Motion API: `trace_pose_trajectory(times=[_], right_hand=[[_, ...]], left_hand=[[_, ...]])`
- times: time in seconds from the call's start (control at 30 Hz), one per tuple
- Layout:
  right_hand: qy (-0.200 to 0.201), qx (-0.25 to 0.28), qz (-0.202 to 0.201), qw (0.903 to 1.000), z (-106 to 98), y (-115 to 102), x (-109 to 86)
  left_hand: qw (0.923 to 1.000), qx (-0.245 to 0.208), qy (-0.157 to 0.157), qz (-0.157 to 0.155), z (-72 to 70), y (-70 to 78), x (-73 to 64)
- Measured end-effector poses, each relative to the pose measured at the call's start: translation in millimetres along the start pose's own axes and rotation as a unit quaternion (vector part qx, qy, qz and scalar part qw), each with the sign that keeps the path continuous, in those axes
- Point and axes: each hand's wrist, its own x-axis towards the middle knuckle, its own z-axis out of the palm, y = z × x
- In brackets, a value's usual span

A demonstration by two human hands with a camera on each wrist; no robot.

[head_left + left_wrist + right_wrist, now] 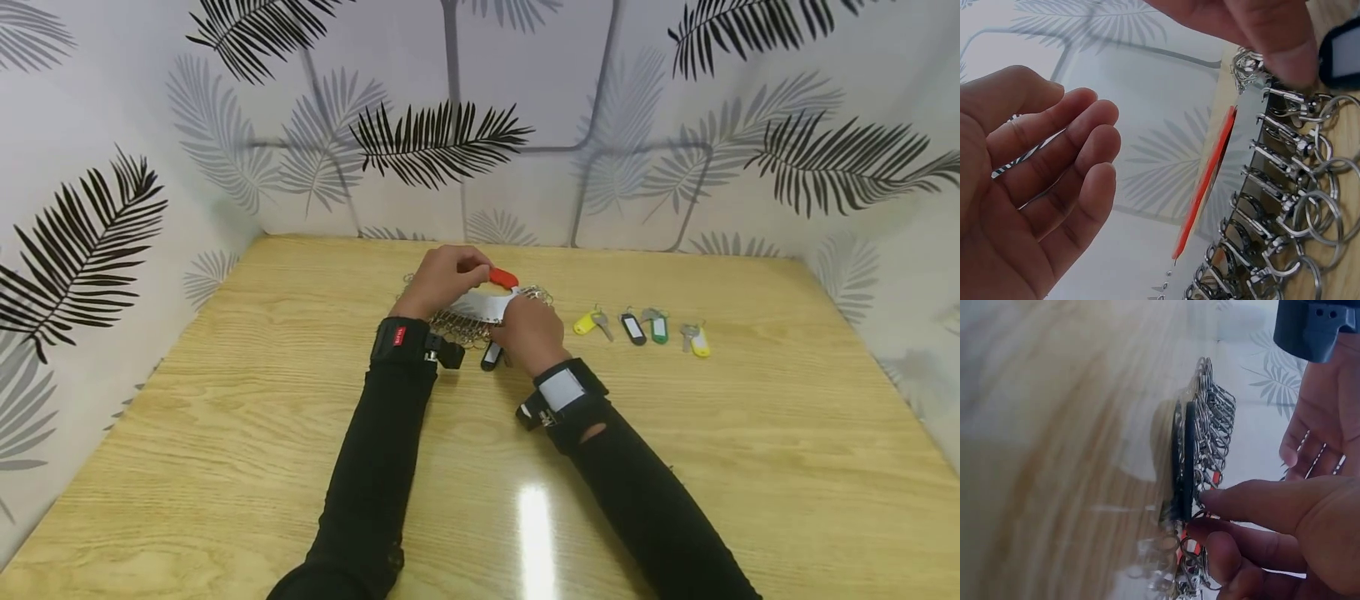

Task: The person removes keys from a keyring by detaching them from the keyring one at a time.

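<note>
A curved, silvery metal plate (480,308) lies on the table, its edge lined with several metal clasps (1279,172) and rings. My right hand (534,333) reaches over its right side, thumb and fingertips pinching a small metal clasp beside a black key tag (1189,456). That tag shows below the hand in the head view. Over the plate's left part is my left hand (438,282); its fingers are loosely bent with nothing between them in the left wrist view. A red key tag (1205,184) stands edge-on beyond them, by the plate's inner edge.
To the right lies a row of key tags: a yellow tag (584,323) with a key (603,326), a black tag (633,330), a green tag (659,330) and another yellow tag (700,343). Behind the wooden table (225,417) hangs a leaf-patterned cloth (525,200).
</note>
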Motion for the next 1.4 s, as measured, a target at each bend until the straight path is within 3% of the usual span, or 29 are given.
trace_pose_trajectory(times=[0.37,0.6,0.83,0.97,1.17,1.4], right_hand=[[-0.047,0.021,0.001,0.9987,-6,12,5.8],[-0.046,0.066,-0.044,0.9958,-20,29,11.1],[-0.004,0.171,-0.079,0.9820,-28,45,16.0],[0.020,0.204,-0.091,0.9746,-30,48,19.2],[-0.004,0.255,-0.095,0.9623,-31,50,22.4],[-0.027,0.306,-0.077,0.9484,-32,49,20.9]], left_hand=[[0.9999,-0.002,-0.010,0.007,2.8,1.2,1.5],[0.9995,-0.010,-0.025,0.016,4.9,2.7,4.5],[0.9979,-0.015,-0.060,0.021,14.4,3.0,7.0],[0.9954,-0.016,-0.092,0.020,20.2,3.5,8.6],[0.9911,0.012,-0.132,0.016,29.6,2.6,9.3],[0.9891,0.053,-0.133,0.035,35.5,7.4,9.6]])
